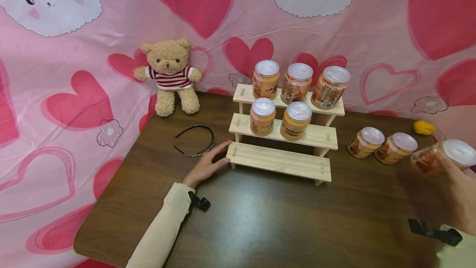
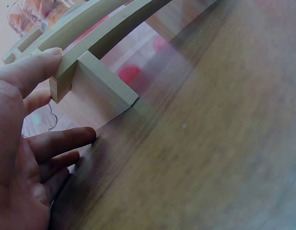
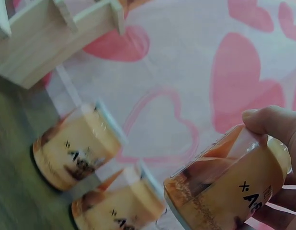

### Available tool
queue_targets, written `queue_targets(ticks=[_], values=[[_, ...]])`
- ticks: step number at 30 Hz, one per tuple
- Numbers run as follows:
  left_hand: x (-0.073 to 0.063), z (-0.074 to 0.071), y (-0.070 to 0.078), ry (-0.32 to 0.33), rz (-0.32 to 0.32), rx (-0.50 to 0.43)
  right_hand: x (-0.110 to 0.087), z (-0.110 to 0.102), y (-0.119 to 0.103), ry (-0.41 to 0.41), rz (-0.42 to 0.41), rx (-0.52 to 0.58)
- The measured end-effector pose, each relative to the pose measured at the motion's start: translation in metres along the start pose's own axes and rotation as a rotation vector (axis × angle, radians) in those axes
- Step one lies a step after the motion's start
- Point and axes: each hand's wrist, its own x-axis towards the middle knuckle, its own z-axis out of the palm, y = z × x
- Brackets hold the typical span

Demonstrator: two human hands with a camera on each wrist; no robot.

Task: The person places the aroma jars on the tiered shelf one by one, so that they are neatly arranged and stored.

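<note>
My right hand (image 1: 461,189) grips an orange-brown can (image 1: 427,160) with a silvery lid, held at the far right of the table. In the right wrist view, the thumb lies along the upper side of this can (image 3: 220,182), which is tilted. My left hand (image 1: 206,166) touches the left end of the lowest step of a three-step wooden stand (image 1: 279,160). The left wrist view shows its thumb against the step's end (image 2: 66,76), other fingers loosely extended near the tabletop. Three matching cans (image 1: 297,84) stand on the top step and two (image 1: 295,121) on the middle one.
Two more cans, one left (image 1: 365,143) and one right (image 1: 396,149), stand on the table right of the stand. A yellow ball-like item (image 1: 424,128) lies behind them. A black headband (image 1: 195,139) and teddy bear (image 1: 169,77) are at left. A pink heart-patterned cloth (image 1: 253,24) hangs behind.
</note>
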Motion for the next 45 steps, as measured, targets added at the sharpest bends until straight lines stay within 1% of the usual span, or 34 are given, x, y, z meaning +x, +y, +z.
queue_targets(ticks=[1,3,4,6,8,9,11,13,15,18,20,23,25,31,32,35,36,41,42,43,45], values=[[0.0,0.0,0.0,0.0,-0.005,-0.004,-0.013,0.01,-0.012,0.029,-0.029,0.015],[-0.001,0.0,0.002,-0.001,-0.012,-0.011,-0.04,0.026,-0.035,0.066,-0.037,0.023],[-0.001,0.0,0.002,-0.002,-0.015,-0.013,-0.05,0.032,-0.043,0.083,-0.05,0.021],[-0.001,0.0,0.003,-0.005,-0.022,-0.024,-0.067,0.041,-0.056,0.065,-0.042,0.036],[-0.001,0.0,0.003,-0.007,-0.024,-0.028,-0.077,0.044,-0.063,0.04,-0.002,0.012],[-0.001,0.0,0.003,-0.008,-0.023,-0.03,-0.08,0.046,-0.065,0.038,-0.011,0.012],[0.0,0.0,0.003,-0.008,-0.022,-0.029,-0.082,0.049,-0.067,0.038,-0.062,0.028],[0.0,0.0,0.002,-0.008,-0.022,-0.025,-0.083,0.053,-0.069,0.08,-0.115,0.057],[0.0,0.0,0.002,-0.006,-0.022,-0.021,-0.085,0.057,-0.072,0.102,-0.168,0.055],[-0.001,0.0,0.001,-0.003,-0.021,-0.013,-0.089,0.061,-0.076,0.103,-0.181,0.048],[-0.001,0.0,0.001,0.0,-0.018,-0.011,-0.093,0.063,-0.079,0.105,-0.192,0.001],[-0.001,0.0,0.0,0.002,-0.013,-0.006,-0.098,0.067,-0.083,0.109,-0.202,-0.03],[-0.001,0.0,0.0,0.002,-0.01,-0.004,-0.101,0.07,-0.086,0.106,-0.219,-0.025],[-0.001,0.0,0.001,-0.002,-0.011,-0.006,-0.109,0.08,-0.091,0.052,-0.268,0.14],[-0.001,0.0,0.001,-0.003,-0.012,-0.008,-0.11,0.083,-0.092,0.05,-0.293,0.146],[-0.001,-0.001,0.001,-0.004,-0.008,-0.011,-0.113,0.089,-0.095,0.062,-0.359,0.081],[-0.002,-0.001,0.006,-0.006,-0.013,-0.016,-0.114,0.091,-0.096,0.06,-0.377,0.09],[-0.002,-0.001,0.006,-0.005,-0.018,-0.016,-0.117,0.105,-0.099,0.031,-0.493,0.082],[-0.002,-0.001,0.006,-0.005,-0.019,-0.018,-0.118,0.109,-0.099,0.028,-0.523,0.059],[-0.001,-0.001,0.001,-0.003,-0.014,-0.015,-0.118,0.112,-0.1,0.032,-0.545,0.025],[-0.001,0.0,0.001,-0.004,-0.017,-0.02,-0.118,0.117,-0.101,0.038,-0.587,-0.048]])
